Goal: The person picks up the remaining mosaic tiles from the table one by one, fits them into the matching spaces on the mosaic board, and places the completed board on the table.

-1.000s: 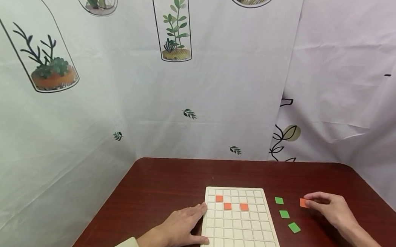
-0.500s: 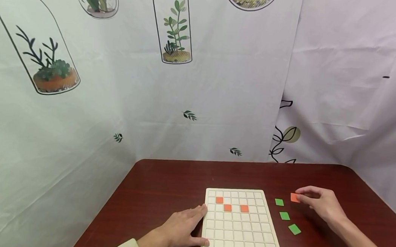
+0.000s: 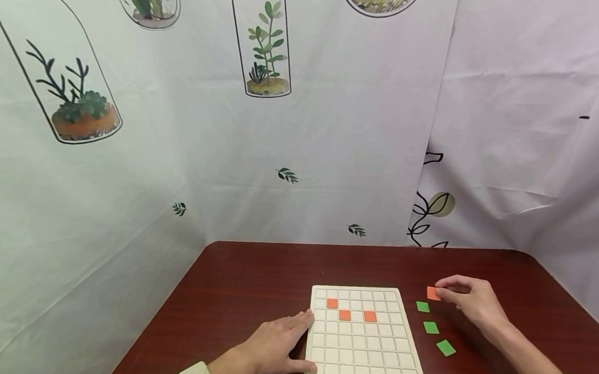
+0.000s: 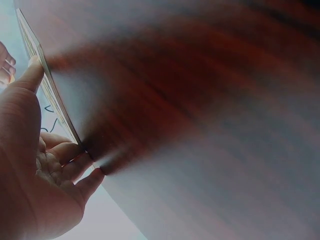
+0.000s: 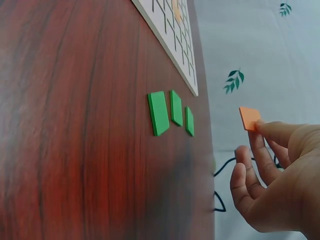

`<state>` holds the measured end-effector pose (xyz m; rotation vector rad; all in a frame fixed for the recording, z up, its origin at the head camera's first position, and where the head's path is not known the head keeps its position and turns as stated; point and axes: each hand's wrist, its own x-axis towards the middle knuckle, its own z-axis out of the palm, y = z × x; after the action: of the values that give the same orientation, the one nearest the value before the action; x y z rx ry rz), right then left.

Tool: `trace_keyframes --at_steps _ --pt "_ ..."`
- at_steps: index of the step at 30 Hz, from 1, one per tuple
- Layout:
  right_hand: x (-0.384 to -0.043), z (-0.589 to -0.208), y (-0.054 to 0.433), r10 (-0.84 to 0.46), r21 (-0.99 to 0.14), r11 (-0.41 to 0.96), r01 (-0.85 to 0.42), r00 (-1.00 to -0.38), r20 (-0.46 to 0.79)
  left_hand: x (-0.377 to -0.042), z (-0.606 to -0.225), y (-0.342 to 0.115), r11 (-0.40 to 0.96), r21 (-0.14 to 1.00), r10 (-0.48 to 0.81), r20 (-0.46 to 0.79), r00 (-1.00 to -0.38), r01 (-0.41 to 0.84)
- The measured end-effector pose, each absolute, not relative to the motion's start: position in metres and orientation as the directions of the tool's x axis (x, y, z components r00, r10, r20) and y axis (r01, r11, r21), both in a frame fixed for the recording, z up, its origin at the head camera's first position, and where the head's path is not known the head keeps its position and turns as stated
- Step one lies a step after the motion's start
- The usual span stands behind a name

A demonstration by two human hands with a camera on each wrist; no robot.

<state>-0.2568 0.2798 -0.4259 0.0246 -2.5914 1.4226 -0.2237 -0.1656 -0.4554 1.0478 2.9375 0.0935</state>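
Note:
My right hand [image 3: 475, 305] pinches an orange square tile [image 5: 249, 119] by one edge, between thumb and fingertips. It is raised over the table to the right of the cream grid board [image 3: 363, 358]. Three orange tiles lie in the board's upper cells, one of them an orange tile [image 3: 370, 316] right of the other two. Along the board's left edge rests my left hand [image 3: 275, 346], fingers spread, with the thumb touching the near left corner. In the left wrist view, the thumb and fingertips meet the board's side [image 4: 60, 107].
Three green tiles lie in a slanting row right of the board: a far green tile [image 3: 423, 306], a middle green tile [image 3: 431, 328] and a near green tile [image 3: 446, 348]. The dark red table [image 3: 242, 275] backs onto a white printed curtain [image 3: 332, 154].
My right hand has moved left toward the board with the orange tile, which is now just beyond the far green tile. My left hand has stayed at the board's edge.

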Motion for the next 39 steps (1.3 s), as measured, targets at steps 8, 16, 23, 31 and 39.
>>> trace_keyframes --at_steps 8,16,23,31,39 --pt "-0.265 -0.424 0.265 0.064 -0.845 0.528 -0.085 -0.988 0.140 -0.224 -0.456 -0.166 0.780 0.083 0.624 -0.022 -0.781 0.620" --pt "-0.270 -0.421 0.254 0.065 -0.848 0.520 -0.101 -0.985 0.158 -0.225 -0.454 -0.165 0.780 0.077 0.624 -0.025 -0.781 0.620" --pt "-0.275 -0.423 0.244 0.075 -0.866 0.493 -0.081 -0.988 0.135 -0.223 -0.454 -0.165 0.776 0.071 0.629 -0.013 -0.777 0.627" --pt "-0.280 -0.429 0.228 0.070 -0.887 0.454 -0.077 -0.990 0.122 -0.225 -0.457 -0.166 0.779 0.077 0.625 -0.019 -0.780 0.622" --pt "-0.285 -0.434 0.216 0.063 -0.897 0.434 -0.082 -0.991 0.121 -0.226 -0.457 -0.165 0.774 0.073 0.631 -0.009 -0.776 0.629"
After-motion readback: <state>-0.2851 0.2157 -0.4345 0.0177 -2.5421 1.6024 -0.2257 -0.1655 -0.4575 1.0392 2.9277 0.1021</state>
